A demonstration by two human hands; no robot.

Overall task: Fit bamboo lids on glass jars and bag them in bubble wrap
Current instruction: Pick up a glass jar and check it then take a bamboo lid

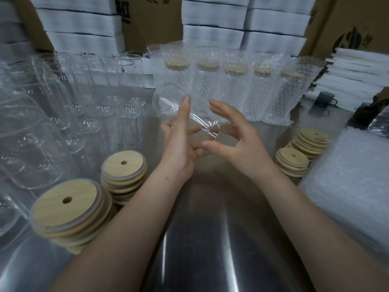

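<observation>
Head-worn, forward-down, close over table (200,239)
</observation>
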